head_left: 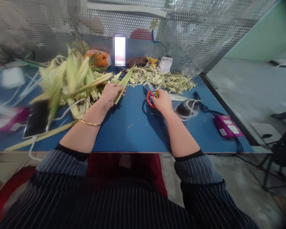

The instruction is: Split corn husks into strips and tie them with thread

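Observation:
My left hand (111,94) is closed on a long green corn husk strip (125,83), which tilts up and to the right. In my right hand (162,100) is a pair of scissors (150,94) with red handles, its blades pointing up and away from me. The scissors and the strip are apart. Left of my left hand lies a big heap of corn husks (72,71). Beyond both hands spreads a pile of cut husk bits (162,79). A pale strip of husk (182,97) lies just right of my right hand.
The blue table (131,133) carries a phone (37,117) with a white cable, a dark roll wrapped in white cord (187,108) and a purple power strip (227,126). An orange packet (98,58) and a white crumpled item (166,64) stand before a perforated metal panel (188,44).

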The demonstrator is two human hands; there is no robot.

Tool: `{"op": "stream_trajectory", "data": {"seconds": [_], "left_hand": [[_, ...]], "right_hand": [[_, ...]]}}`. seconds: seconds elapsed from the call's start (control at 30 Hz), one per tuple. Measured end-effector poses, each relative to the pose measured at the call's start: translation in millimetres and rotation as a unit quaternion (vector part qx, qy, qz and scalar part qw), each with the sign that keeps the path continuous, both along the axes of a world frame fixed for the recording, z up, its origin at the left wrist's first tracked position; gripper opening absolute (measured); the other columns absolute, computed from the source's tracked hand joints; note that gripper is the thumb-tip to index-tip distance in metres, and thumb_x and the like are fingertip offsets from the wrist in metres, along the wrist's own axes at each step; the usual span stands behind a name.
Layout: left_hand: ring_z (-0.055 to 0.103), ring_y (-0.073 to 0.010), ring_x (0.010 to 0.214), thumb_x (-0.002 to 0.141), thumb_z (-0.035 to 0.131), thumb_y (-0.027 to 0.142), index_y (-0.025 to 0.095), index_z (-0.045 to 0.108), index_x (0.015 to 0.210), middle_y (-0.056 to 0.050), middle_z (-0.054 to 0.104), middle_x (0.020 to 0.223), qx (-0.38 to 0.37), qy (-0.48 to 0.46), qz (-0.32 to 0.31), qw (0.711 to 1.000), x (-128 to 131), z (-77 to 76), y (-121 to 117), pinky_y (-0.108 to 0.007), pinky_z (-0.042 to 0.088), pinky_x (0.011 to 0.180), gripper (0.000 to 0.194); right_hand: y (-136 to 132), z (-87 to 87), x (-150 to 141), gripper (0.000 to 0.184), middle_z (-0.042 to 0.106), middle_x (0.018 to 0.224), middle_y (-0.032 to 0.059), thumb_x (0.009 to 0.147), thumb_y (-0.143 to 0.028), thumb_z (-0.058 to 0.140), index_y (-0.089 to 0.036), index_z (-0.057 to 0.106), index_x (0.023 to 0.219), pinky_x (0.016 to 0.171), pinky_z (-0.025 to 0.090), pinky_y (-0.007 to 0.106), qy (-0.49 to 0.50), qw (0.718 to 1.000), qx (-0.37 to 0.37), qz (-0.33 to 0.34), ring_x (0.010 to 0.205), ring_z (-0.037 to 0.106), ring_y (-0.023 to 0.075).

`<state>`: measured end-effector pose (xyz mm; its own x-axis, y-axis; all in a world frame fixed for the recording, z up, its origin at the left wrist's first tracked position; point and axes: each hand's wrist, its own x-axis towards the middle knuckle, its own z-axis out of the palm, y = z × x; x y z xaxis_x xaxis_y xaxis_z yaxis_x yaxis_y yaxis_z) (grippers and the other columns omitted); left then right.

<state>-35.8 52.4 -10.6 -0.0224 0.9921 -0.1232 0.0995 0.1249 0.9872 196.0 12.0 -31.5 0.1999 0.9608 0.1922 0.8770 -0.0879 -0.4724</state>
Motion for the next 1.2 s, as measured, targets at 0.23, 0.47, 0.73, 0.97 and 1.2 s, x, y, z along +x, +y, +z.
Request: {"op": "stream_trajectory", "data": {"seconds": [0.23, 0.47, 0.73, 0.97, 1.2], "left_hand": [[0.056, -0.0090, 0.058, 0.080, 0.063, 0.013, 0.015, 0.066, 0.077, -0.005, 0.069, 0.078, -0.077, -0.109, -0.009, 0.991, 12.9, 5.2, -15.7, -0.022, 0.047, 0.056, 0.005], [0.051, -0.0102, 0.048, 0.077, 0.065, 0.011, 0.015, 0.058, 0.067, 0.001, 0.056, 0.056, -0.112, -0.210, -0.020, 0.971, 34.9, 5.3, -38.4, -0.024, 0.040, 0.048, 0.013], [0.055, -0.0094, 0.056, 0.077, 0.069, 0.011, 0.014, 0.058, 0.077, 0.001, 0.060, 0.065, -0.052, -0.253, 0.033, 0.966, 56.7, -4.3, -57.1, -0.023, 0.044, 0.057, 0.011], [0.056, -0.0100, 0.057, 0.080, 0.067, 0.018, 0.014, 0.060, 0.078, 0.000, 0.062, 0.069, 0.008, -0.144, -0.020, 0.989, 54.1, -12.3, -55.0, -0.023, 0.045, 0.054, 0.008], [0.048, -0.0070, 0.051, 0.075, 0.072, 0.017, 0.011, 0.065, 0.080, 0.001, 0.061, 0.065, 0.060, -0.067, -0.009, 0.996, 47.5, -10.5, -47.5, -0.021, 0.038, 0.048, 0.009]], "right_hand": [[-14.1, 6.6, -12.1, 0.043, 0.071, 0.117, 0.0155, 0.085, -0.030, 0.062, -0.018, 0.065, 0.126, 0.087, 0.049, 0.044, -0.093, 0.991, -0.043, 0.086, 0.108, 0.065, 0.0345], [-21.6, 7.8, -20.0, 0.028, 0.069, 0.105, 0.0159, 0.092, -0.041, 0.058, -0.015, 0.070, 0.097, 0.079, 0.045, 0.038, -0.118, 0.987, 0.042, 0.106, 0.099, 0.061, 0.0289], [-32.5, -7.3, -57.9, 0.027, 0.062, 0.078, -0.0010, 0.074, -0.031, 0.072, -0.022, 0.053, 0.089, 0.063, 0.042, 0.030, 0.224, 0.951, 0.021, 0.213, 0.067, 0.055, 0.0151], [-27.6, -4.4, -47.6, 0.018, 0.054, 0.063, -0.0047, 0.084, -0.032, 0.062, -0.023, 0.048, 0.078, 0.056, 0.038, 0.027, 0.281, 0.944, 0.058, 0.164, 0.056, 0.049, 0.0124], [-26.7, 3.3, -38.6, 0.018, 0.056, 0.062, -0.0027, 0.087, -0.028, 0.059, -0.021, 0.053, 0.072, 0.062, 0.034, 0.028, 0.147, 0.969, 0.125, 0.154, 0.060, 0.047, 0.0129]]}}
